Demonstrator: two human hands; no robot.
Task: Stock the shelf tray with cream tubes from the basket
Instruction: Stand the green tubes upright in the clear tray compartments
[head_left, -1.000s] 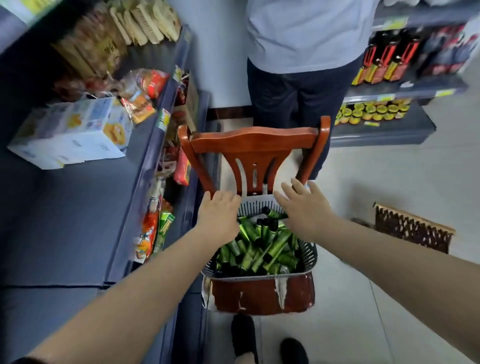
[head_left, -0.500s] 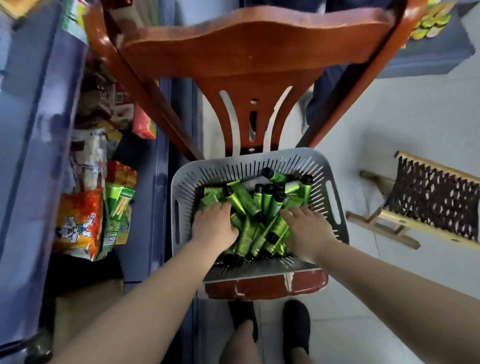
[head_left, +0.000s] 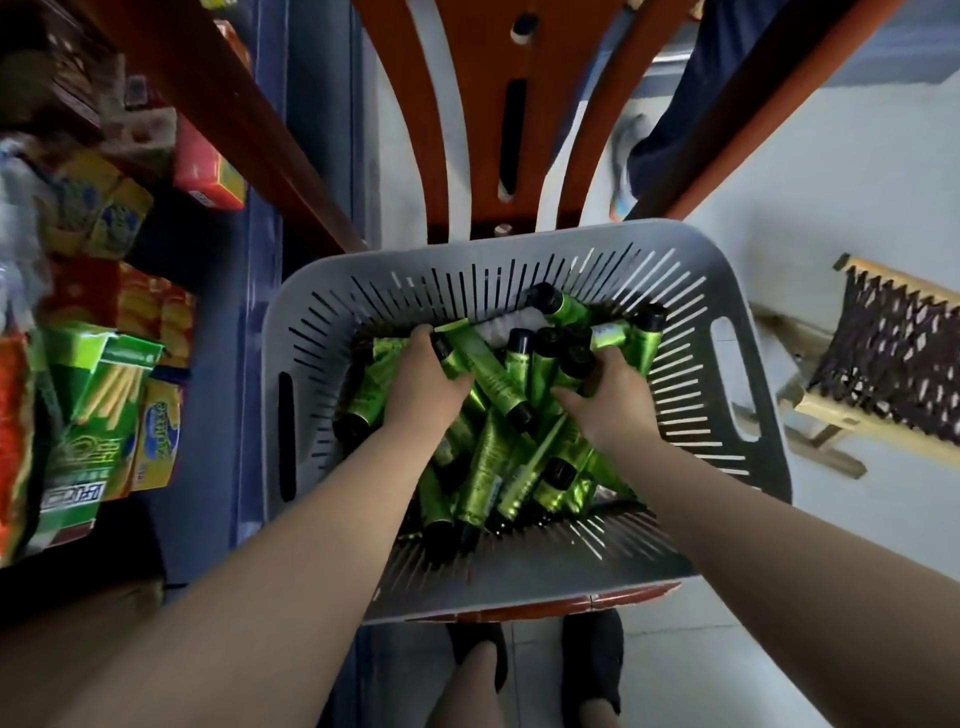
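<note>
Both hands (head_left: 519, 395) grip green tubes (head_left: 483, 467) mid-basket (head_left: 727, 291).

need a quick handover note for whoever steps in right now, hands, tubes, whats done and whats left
Left hand: in the grey slotted plastic basket, fingers curled round green cream tubes with black caps.
Right hand: also in the basket, gripping tubes.
Basket sits on the red-brown wooden chair, beside the blue shelf unit.
Done: nothing visibly stocked; shelf tray not in view.
Left: lift the tubes out, place them in the tray, repeat.
</note>
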